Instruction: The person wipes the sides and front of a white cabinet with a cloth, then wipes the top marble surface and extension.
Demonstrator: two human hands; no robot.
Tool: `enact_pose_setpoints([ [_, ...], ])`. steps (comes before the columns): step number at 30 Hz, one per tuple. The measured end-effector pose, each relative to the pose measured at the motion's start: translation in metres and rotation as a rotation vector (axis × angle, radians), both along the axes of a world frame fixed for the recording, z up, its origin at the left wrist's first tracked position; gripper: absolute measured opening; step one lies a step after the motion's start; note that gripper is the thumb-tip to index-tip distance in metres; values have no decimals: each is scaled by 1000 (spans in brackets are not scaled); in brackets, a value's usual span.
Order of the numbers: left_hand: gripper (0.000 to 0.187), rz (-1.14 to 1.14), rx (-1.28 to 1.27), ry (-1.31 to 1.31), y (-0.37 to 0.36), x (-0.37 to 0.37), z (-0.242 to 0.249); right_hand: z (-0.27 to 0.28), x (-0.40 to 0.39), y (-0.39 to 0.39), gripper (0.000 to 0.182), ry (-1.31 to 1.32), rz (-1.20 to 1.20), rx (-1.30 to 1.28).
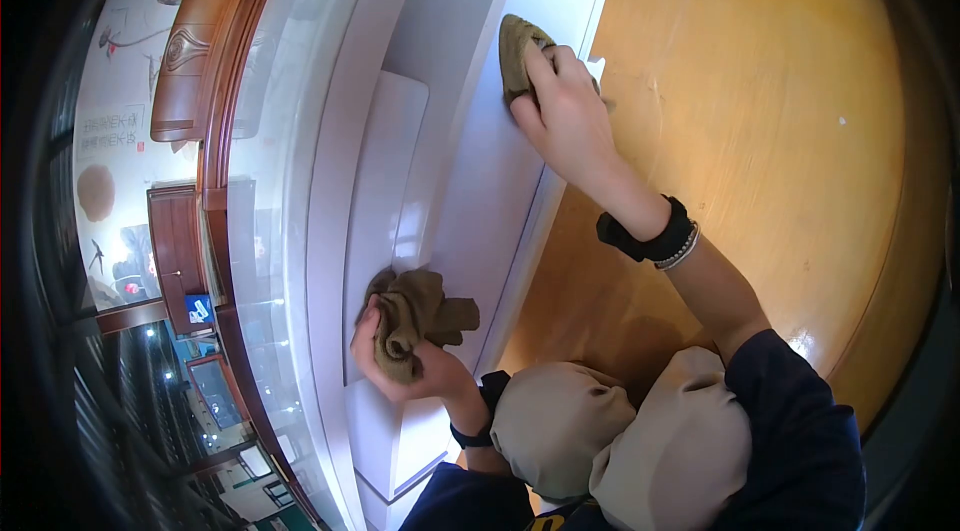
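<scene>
My right hand [572, 113] presses a brown cloth [514, 56] against a long white panel [485, 221] of a piece of furniture, near its edge, with the fingers bent over the cloth. Lower and to the left, my left hand [436, 387] grips a second brown cloth [425, 301], bunched up, with the thumb and fingers around it. Loose folds of this cloth hang over the white surface beside a raised white block [385, 161]. Part of the left fingers is hidden by the cloth.
Brown wooden floor [760, 131] lies to the right. My bent knees [670, 441] are at the bottom, close to the furniture. On the left are a glossy pale top [270, 231], a carved wooden headboard [190, 51] and a dark wooden nightstand [178, 251].
</scene>
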State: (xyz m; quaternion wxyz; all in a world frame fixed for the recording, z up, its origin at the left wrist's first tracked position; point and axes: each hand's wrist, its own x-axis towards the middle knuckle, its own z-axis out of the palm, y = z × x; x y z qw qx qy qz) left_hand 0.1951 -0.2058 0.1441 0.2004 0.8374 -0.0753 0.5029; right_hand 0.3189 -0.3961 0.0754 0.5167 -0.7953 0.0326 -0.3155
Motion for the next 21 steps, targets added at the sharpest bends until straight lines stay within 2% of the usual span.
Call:
enact_pose_setpoints([
  [9, 18, -2, 32, -15, 2, 2, -2, 10, -32, 25, 51, 114, 139, -72],
  [11, 17, 12, 27, -32, 2, 2, -3, 12, -15, 12, 48, 44, 27, -85],
  [18, 17, -16, 31, -30, 1, 4, -4, 29, -28, 25, 50, 106, 7, -112],
  [21, 17, -8, 10, -39, 1, 3, -3, 33, -41, 31, 55, 138, 127, -166],
])
